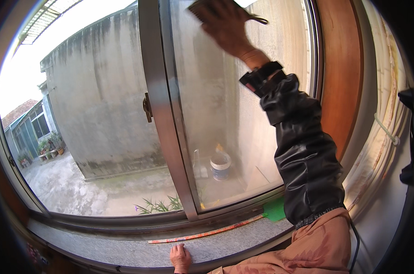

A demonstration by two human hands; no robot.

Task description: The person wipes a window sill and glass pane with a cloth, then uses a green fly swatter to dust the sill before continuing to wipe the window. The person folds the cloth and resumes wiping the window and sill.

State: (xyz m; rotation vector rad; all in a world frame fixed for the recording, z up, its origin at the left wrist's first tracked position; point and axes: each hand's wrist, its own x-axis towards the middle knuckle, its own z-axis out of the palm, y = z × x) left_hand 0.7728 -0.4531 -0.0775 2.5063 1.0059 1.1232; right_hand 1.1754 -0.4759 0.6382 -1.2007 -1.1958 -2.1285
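Observation:
My right hand (225, 29) is raised high against the right window pane (210, 113). Under its fingers is a dark cleaning pad or cloth (201, 12) with a black loop at one end; the top of it is cut off by the picture's rim. A black, shiny sleeve cover (306, 147) wraps that forearm. My left hand (180, 258) rests low on the front of the grey stone windowsill (124, 251), fingers bunched. Nothing shows in it, and its palm is hidden. Just beyond it lies a thin orange-and-white strip or stick (207, 234).
A green flat piece (274, 209) lies at the sill's right end, by the strip. The metal window frame (162, 120) carries a latch (147, 107). A tied curtain (368, 147) hangs at right. Outside, behind the glass, stand a bucket (220, 167) and a concrete wall (100, 96).

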